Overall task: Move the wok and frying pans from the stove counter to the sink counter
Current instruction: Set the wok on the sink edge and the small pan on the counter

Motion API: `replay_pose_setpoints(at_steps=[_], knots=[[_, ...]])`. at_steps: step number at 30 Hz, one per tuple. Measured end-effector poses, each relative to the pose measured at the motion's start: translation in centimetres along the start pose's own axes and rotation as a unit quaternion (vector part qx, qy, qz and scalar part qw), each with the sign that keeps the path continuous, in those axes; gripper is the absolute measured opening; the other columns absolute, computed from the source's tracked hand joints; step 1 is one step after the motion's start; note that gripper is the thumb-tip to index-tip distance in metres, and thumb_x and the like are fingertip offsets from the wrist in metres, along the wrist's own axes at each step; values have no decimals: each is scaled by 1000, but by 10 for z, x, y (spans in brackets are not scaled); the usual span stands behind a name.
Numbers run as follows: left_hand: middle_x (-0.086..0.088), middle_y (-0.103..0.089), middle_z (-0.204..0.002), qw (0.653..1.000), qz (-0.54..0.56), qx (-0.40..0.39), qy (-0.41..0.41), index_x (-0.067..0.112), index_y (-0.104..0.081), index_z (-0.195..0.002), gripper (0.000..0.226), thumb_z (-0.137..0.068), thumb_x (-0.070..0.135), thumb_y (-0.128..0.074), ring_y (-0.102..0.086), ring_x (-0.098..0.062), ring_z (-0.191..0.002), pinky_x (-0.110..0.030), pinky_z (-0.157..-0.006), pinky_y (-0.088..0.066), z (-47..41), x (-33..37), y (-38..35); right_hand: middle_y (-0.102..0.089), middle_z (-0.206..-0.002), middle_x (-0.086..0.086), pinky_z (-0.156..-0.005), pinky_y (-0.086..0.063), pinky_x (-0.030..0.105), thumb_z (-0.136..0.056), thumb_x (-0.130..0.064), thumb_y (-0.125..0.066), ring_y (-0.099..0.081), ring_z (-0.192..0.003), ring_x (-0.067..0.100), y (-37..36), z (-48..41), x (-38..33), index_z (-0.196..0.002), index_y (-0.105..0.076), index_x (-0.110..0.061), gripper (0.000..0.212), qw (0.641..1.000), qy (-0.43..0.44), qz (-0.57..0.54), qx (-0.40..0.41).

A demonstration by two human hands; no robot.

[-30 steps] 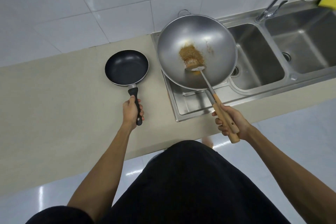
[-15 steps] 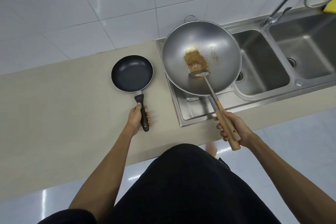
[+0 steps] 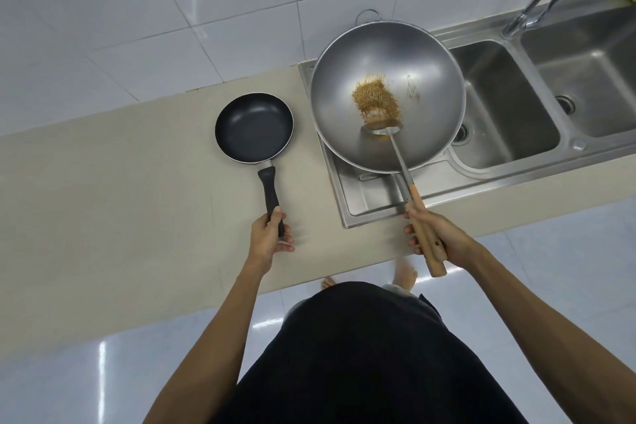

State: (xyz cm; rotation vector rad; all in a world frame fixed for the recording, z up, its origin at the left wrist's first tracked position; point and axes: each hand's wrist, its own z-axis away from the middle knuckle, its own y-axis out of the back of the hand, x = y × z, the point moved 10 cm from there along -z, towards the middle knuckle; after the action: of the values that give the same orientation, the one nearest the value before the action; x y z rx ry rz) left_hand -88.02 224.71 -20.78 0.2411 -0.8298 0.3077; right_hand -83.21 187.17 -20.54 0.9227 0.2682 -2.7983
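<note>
A small black frying pan (image 3: 254, 127) lies flat on the beige counter (image 3: 120, 182), its black handle pointing toward me. My left hand (image 3: 266, 237) holds only the end of that handle, with the fingers loosely curled. To its right, a large steel wok (image 3: 413, 62) sits over the sink's drainboard (image 3: 364, 196). Inside the wok are a brown crumbly clump (image 3: 375, 100) and a metal spatula (image 3: 399, 155). My right hand (image 3: 444, 237) grips the wooden handles of the wok and spatula together, out past the counter's front edge.
A double steel sink (image 3: 506, 107) with a curved faucet (image 3: 537, 0) lies right of the wok. White wall tiles run behind the counter. My dark clothing and bare feet show over a glossy floor.
My left hand has slid back along the frying pan handle to its end and its grip has loosened. The wok and my right hand keep their places relative to the sink.
</note>
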Motion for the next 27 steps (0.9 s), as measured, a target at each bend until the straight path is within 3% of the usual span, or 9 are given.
replay_pose_setpoints(at_steps=[5, 12, 16, 21, 27], knots=[[-7, -55, -68, 998, 22, 56, -3, 4, -62, -105, 32, -104, 34, -51, -55, -17, -46, -30, -43, -54, 9, -9, 12, -71, -103, 21, -75, -63, 44, -95, -21, -62, -71, -85, 35, 4, 0, -1, -120, -57, -4, 30, 989, 32, 126, 74], [-8, -57, -67, 998, 31, 55, -2, 4, -61, -108, 33, -104, 35, -51, -57, -18, -47, -31, -47, -56, 19, -21, 12, -71, -105, 21, -80, -62, 48, -97, -20, -61, -72, -91, 41, -2, 5, -5, -120, -56, -5, 28, 983, 39, 159, 82], [-11, -59, -69, 997, 51, 47, 23, 5, -61, -107, 40, -103, 43, -50, -59, -21, -49, -33, -49, -57, 30, -41, 5, -72, -106, 16, -81, -61, 44, -95, -31, -65, -72, -95, 37, 0, 9, 0, -123, -56, -8, 37, 985, 41, 152, 75], [-10, -61, -65, 995, 73, 54, 36, 4, -63, -98, 54, -102, 54, -44, -59, -21, -46, -34, -48, -56, 48, -64, -10, -67, -112, 11, -89, -58, 44, -91, -60, -57, -68, -102, 31, 13, 17, 11, -125, -56, -14, 57, 986, 45, 146, 61], [-10, -64, -68, 999, -1, 11, -32, 4, -64, -96, 44, -104, 44, -46, -63, -19, -51, -32, -48, -56, 57, -33, -61, -70, -118, 5, -93, -58, 46, -88, -69, -53, -71, -103, 22, 33, 33, 16, -125, -58, -21, 61, 987, 70, 138, 41]])
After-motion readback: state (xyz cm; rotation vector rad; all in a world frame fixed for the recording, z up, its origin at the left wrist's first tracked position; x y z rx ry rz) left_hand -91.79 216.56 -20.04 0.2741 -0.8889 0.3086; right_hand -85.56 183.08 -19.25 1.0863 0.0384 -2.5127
